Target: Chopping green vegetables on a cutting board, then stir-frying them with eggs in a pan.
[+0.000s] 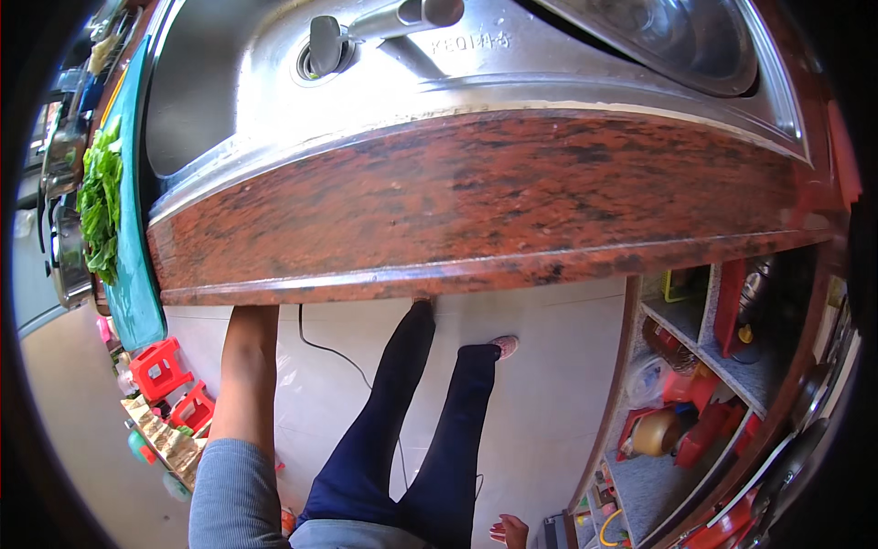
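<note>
My left forearm (pixel 248 384) reaches forward beneath the front edge of the red-brown speckled countertop (pixel 480 199), so my left hand is out of view. Low in the picture, beside my right leg, my right hand (pixel 509 530) hangs with its fingers a little apart and nothing visible in it. Before me lies a stainless steel sink (pixel 274 103) with a faucet (pixel 411 17) over its drain. A large metal basin or lid (pixel 686 41) rests tilted at the sink's right side.
A teal cutting board (pixel 130 302) with leafy greens (pixel 101 206) sticks out past the counter at left, near metal pots (pixel 68 254). Red plastic baskets (pixel 161 370) stand below. Open shelves (pixel 658 487) hold a gold-coloured pot (pixel 655 434) at right. A cable (pixel 336 351) crosses the floor.
</note>
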`<state>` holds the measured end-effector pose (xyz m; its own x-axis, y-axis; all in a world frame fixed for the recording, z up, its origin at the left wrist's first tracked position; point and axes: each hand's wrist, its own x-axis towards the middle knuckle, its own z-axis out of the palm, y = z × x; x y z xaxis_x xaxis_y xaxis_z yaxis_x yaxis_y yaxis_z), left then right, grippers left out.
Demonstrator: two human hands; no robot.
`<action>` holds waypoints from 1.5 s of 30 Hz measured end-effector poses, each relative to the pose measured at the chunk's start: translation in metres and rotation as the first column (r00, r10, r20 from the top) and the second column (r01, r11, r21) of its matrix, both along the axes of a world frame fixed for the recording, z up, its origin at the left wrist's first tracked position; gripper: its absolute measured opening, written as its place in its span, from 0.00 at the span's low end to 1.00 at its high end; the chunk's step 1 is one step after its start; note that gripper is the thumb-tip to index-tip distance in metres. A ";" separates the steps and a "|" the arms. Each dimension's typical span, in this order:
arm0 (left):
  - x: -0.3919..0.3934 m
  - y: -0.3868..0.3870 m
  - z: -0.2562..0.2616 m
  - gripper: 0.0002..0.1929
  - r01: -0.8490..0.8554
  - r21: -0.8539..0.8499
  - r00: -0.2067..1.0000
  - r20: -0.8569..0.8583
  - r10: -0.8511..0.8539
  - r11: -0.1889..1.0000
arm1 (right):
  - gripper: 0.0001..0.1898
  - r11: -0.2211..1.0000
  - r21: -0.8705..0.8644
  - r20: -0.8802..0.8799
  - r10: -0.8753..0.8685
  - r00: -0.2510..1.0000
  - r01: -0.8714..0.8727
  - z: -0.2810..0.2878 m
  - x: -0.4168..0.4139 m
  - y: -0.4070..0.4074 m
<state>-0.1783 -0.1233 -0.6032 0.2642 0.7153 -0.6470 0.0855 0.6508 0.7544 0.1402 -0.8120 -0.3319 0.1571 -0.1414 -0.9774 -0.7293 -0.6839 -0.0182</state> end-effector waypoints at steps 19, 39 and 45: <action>0.070 0.014 0.045 0.25 0.088 0.055 0.982 -0.172 -0.077 0.995 | 0.19 0.998 -0.059 -0.062 -0.009 0.998 0.006 -0.024 0.034 0.031; 0.308 -0.174 0.411 0.22 0.146 0.033 0.947 0.284 -0.150 0.989 | 0.26 0.965 0.257 0.218 -0.115 0.969 0.057 -0.006 0.167 0.008; 0.322 -0.055 0.440 0.25 -0.269 0.223 0.932 0.304 0.196 0.937 | 0.27 0.959 0.272 0.281 -0.159 0.946 0.081 -0.029 0.182 0.024</action>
<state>0.1436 -0.1781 -0.1633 0.2098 0.9093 -0.3594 -0.2774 0.4078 0.8699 0.3222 -0.7876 -0.3607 0.4432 0.0689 -0.8938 -0.7396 -0.5352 -0.4080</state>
